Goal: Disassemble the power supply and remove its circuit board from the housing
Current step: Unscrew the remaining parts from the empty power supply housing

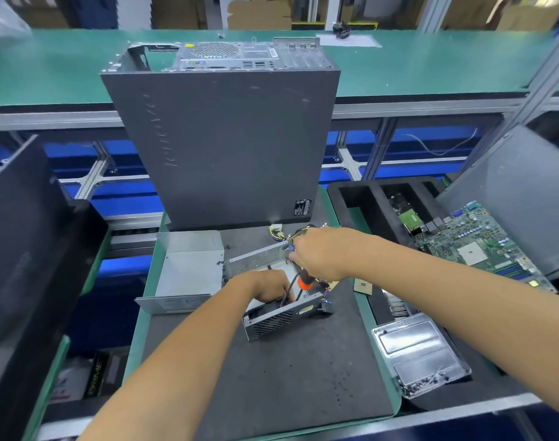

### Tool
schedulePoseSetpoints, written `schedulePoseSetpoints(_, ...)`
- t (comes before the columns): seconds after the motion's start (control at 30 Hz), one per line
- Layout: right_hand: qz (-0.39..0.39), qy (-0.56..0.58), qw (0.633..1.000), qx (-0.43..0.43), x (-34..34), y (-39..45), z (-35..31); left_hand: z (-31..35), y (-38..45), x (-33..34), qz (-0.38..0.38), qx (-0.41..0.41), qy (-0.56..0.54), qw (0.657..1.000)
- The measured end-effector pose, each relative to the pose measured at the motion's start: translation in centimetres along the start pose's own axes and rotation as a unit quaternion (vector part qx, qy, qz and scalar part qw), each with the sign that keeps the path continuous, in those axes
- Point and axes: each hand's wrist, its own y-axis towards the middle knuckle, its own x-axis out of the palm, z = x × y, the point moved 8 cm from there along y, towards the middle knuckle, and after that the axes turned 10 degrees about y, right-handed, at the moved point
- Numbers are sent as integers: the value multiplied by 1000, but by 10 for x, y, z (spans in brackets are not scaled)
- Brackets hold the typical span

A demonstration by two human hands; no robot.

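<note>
The power supply housing (pixel 272 318), a small open metal box with a vented front wall, lies on the black mat. My left hand (pixel 268 286) reaches into it from above with curled fingers and grips its inside by the black fan. My right hand (pixel 319 253) is over the far end of the housing and grips the yellow and black cable bundle (pixel 292 237). A screwdriver with an orange collar (pixel 304 282) sticks out below that hand. A tan circuit board edge (pixel 332 284) shows under my right wrist; the remainder of the board is hidden.
The removed metal cover (pixel 189 272) lies left of the housing, with loose screws (pixel 221 263) beside it. A dark PC tower (pixel 224 138) stands behind. At right are a motherboard (pixel 475 246), a black foam tray (pixel 361 192) and a clear screw tray (pixel 421 354).
</note>
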Motion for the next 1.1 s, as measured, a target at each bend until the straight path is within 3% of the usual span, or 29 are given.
schedulePoseSetpoints(0.13,5,167,985,-36,-8,-3,-5,2,-2,0,9,5,-2,1000)
schedulePoseSetpoints(0.2,0,198,978,-61,-10,-5,-9,2,-5,-1,15,6,-2,1000)
schedulePoseSetpoints(0.27,15,184,982,-47,-11,-4,-8,1,-7,-1,13,1,-9,1000)
schedulePoseSetpoints(0.37,29,6,999,-18,-10,0,-5,1,-8,1,0,-9,-17,1000)
schedulePoseSetpoints(0.43,25,-12,999,-29,-7,3,-6,-2,-8,1,3,-16,-16,1000)
schedulePoseSetpoints(0.57,-11,198,978,-62,-3,-4,1,-1,-8,-2,6,-16,-9,1000)
schedulePoseSetpoints(0.67,-4,244,967,-78,-1,-8,0,-1,-7,-2,-4,-16,9,1000)
schedulePoseSetpoints(0.73,21,192,980,-49,0,-7,6,-1,-6,-3,-15,-27,13,999)
schedulePoseSetpoints(0.8,27,46,998,-35,4,-4,7,2,-5,-4,-24,-33,18,999)
schedulePoseSetpoints(0.87,24,13,999,-37,6,-1,5,5,-6,-5,-32,-31,29,999)
schedulePoseSetpoints(1.1,-18,253,962,-105,2,-9,3,9,-5,-11,-11,-36,37,999)
